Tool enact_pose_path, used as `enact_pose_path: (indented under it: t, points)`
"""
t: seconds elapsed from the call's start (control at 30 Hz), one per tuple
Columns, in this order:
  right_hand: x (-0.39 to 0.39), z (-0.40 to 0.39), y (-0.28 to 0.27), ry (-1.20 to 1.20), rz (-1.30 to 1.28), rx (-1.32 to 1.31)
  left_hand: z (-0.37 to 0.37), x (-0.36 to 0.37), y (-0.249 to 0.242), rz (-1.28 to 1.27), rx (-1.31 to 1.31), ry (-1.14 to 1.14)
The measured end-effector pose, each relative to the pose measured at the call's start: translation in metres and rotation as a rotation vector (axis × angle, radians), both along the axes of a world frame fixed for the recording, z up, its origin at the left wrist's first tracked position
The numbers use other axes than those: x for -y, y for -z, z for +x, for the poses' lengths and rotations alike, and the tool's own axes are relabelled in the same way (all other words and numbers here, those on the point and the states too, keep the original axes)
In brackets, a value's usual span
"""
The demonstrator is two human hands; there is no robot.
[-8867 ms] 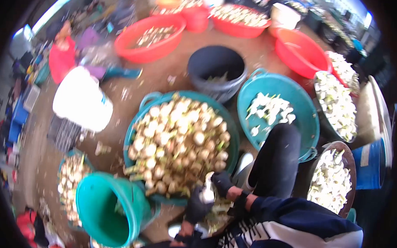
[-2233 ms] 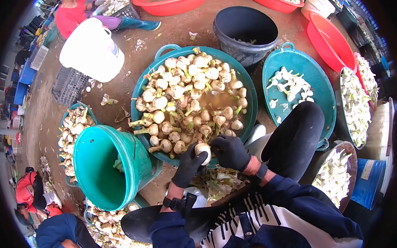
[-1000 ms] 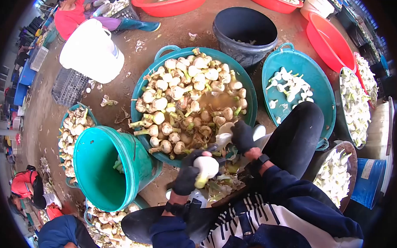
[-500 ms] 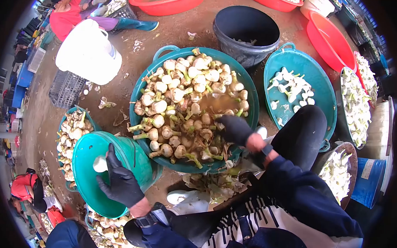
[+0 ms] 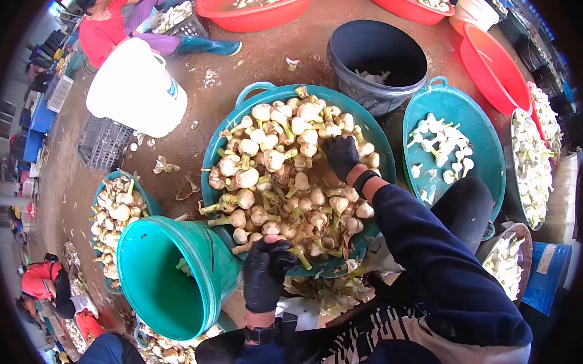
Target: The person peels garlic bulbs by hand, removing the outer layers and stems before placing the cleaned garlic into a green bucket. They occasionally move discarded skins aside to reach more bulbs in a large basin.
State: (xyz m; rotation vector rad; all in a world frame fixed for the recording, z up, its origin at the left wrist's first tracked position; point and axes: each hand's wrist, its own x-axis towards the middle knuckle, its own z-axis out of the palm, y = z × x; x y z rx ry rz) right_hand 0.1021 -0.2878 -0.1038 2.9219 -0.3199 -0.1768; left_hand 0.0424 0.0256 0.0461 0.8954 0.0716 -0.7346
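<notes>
Pale bulbs with green stems [image 5: 274,159] fill a round teal tub [image 5: 211,137] that also holds brown water. My right hand [image 5: 341,157], in a black glove, reaches over the tub's right side, touching bulbs near the water; what its fingers hold, if anything, is hidden. At the tub's near edge is my left hand [image 5: 267,266], also gloved, its fingers curled and a pinkish tip showing at the top. Left of that hand a green bucket [image 5: 219,260] lies tilted, with a pale green piece inside.
A black bucket [image 5: 377,63] stands behind the tub. To the right, a teal basin [image 5: 489,141] holds peeled white bulbs [image 5: 442,141]. A white bucket [image 5: 135,90] sits on a crate [image 5: 105,143]. A person in red [image 5: 99,39] works at upper left; another bends at lower left.
My left hand has left the green bucket's mouth and moved right to the tub's near edge, its fingers now curled. A white bulb dropped from view there. My right hand has moved up the tub.
</notes>
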Motion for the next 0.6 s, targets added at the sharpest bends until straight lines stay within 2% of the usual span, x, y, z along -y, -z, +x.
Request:
enact_pose_path:
  t: [0.13,0.17,0.27,0.33,0.4,0.43,0.53,0.6]
  points:
    - [0.002,-0.007,-0.021,-0.015,-0.015,-0.041,-0.003,0.007,0.013,0.098,-0.004,0.101]
    - [0.007,-0.013,-0.021,-0.041,0.034,-0.013,-0.006,0.012,0.013,0.188,0.000,0.102]
    - [-0.002,-0.035,-0.062,-0.001,0.266,0.135,-0.011,0.024,0.018,0.279,0.090,0.106]
    - [-0.021,-0.055,-0.089,0.032,0.579,0.237,-0.014,0.030,0.029,0.348,0.163,0.086]
    - [-0.049,-0.076,-0.107,-0.039,0.813,0.314,-0.019,0.040,0.036,0.458,0.281,0.039]
    - [-0.065,-0.085,-0.111,-0.063,0.889,0.316,-0.021,0.041,0.038,0.399,0.211,0.024]
    - [-0.105,-0.104,-0.127,-0.155,1.084,0.327,-0.022,0.044,0.044,0.508,0.419,-0.022]
    - [-0.118,-0.112,-0.136,-0.099,1.166,0.364,-0.026,0.035,0.051,0.530,0.326,-0.095]
